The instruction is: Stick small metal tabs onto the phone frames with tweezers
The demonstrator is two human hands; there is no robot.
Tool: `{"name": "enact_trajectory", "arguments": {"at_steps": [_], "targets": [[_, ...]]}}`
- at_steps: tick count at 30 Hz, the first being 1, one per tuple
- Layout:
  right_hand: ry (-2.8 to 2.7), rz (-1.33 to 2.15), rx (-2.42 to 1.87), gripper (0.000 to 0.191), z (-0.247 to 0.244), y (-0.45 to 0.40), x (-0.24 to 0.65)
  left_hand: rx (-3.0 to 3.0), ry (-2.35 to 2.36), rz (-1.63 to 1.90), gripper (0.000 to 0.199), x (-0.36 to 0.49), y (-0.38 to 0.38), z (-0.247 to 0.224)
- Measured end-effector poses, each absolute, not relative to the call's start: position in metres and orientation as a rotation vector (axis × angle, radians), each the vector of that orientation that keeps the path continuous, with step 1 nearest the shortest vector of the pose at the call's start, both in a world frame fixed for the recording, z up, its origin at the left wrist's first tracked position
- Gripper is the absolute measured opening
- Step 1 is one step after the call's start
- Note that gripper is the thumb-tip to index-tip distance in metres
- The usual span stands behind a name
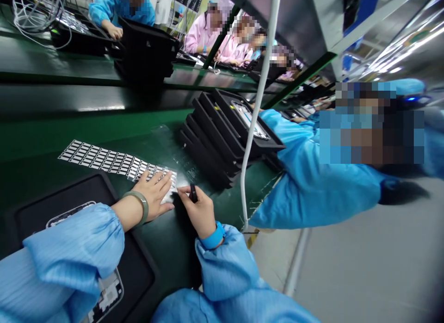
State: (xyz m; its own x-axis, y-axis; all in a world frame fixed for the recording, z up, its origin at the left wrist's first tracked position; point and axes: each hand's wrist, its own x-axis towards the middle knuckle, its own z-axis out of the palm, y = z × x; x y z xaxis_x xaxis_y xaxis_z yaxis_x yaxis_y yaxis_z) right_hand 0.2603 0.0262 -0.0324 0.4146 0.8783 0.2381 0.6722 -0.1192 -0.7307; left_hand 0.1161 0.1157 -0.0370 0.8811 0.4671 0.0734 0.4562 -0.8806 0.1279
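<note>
My left hand [151, 198] lies with its fingers spread over the right end of a sheet of small black-and-white labels [104, 158] on the green table. A green bangle is round that wrist. Close to the sheet's right edge is my right hand [199, 209], its fingers closed round a small black tool [193, 193], with thumb and fingertip near the sheet's corner. Under my left sleeve a black tray [138, 263] holds a device frame [111, 290], partly hidden by the sleeve.
A tilted stack of black trays [211, 138] stands ahead to the right, beside a hanging white cable [258, 101]. A person in blue [312, 184] sits at the right. More black trays [145, 50] and several people are across the bench.
</note>
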Motion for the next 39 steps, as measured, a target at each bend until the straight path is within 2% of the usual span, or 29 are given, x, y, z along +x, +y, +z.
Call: {"name": "enact_trajectory", "arguments": {"at_steps": [18, 29, 39], "targets": [[-1.749, 0.081, -1.931, 0.017, -0.0365, 0.0242, 0.2513, 2.931, 0.726, 0.185, 0.056, 0.1164, 0.1152, -0.04], [-1.537, 0.292, -1.933, 0.009, -0.0284, 0.0304, 0.2574, 2.92, 0.722, 0.168, 0.057, 0.1165, 0.116, -0.0407], [-1.59, 0.239, -1.938, 0.012, -0.0332, 0.031, 0.2528, 2.92, 0.711, 0.168, 0.058, 0.1161, 0.1156, -0.0394]]}}
